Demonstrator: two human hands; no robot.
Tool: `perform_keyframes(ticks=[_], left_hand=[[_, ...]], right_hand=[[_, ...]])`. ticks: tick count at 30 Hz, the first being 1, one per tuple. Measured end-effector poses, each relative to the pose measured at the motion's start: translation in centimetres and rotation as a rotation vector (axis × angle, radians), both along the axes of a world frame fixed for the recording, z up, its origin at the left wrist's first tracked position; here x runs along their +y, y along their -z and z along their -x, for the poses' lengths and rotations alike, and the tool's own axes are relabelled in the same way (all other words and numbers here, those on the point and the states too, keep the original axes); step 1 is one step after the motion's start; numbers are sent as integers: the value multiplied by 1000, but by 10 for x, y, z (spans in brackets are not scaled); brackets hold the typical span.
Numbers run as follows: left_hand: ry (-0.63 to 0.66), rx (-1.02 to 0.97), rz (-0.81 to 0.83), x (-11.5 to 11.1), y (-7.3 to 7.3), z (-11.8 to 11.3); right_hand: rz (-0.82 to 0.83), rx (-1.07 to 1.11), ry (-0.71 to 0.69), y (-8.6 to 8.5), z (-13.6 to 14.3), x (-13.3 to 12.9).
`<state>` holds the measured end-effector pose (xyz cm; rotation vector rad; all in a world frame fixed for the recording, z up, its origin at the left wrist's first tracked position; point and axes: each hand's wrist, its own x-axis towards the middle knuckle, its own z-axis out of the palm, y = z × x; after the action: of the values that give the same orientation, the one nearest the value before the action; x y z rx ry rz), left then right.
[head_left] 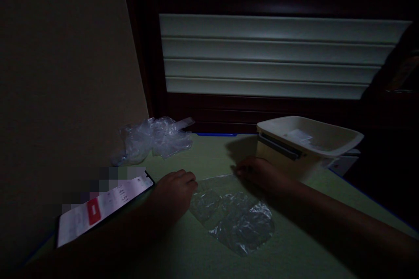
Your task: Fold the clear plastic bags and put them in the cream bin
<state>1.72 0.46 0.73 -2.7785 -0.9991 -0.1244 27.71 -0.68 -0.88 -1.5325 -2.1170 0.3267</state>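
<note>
A clear plastic bag (pixel 240 222) lies crinkled on the pale green tabletop (pixel 216 152), its far edge stretched between my two hands. My left hand (pixel 178 192) is closed at the bag's upper left corner, fingers curled. At the upper right corner, my right hand (pixel 258 172) pinches the edge between thumb and fingers. The room is dim, so the fingertips are hard to make out.
A lit phone (pixel 108 205) lies left of my left hand. Crumpled clear plastic bags (pixel 157 137) are heaped at the back left. An open cream bin (pixel 281 152) with plastic inside stands at the right. Behind is a dark frame with white slats (pixel 271 56).
</note>
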Motion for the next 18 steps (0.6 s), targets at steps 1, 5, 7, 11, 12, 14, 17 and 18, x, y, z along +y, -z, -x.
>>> perform_keyframes(ticks=[1,5,7,11,12,14,17,18], left_hand=[[1,-11,0,0,0,0],[15,-209,-9,1,7,1],[15,-367,20,4,13,1],[-52,-619,190,13,22,3],[-86,-664,243,15,23,3],[-138,-723,330,18,23,2],[-129,-728,398,20,21,1],[-108,-717,411,20,20,1]], right_hand=[[4,12,-6,2,1,1],[-15,56,-8,9,0,0],[-33,80,4,10,0,-4],[-63,133,16,8,-1,-13],[-72,145,17,7,0,-15],[-89,165,16,4,1,-17],[-106,185,7,0,4,-20],[-104,192,1,-2,5,-21]])
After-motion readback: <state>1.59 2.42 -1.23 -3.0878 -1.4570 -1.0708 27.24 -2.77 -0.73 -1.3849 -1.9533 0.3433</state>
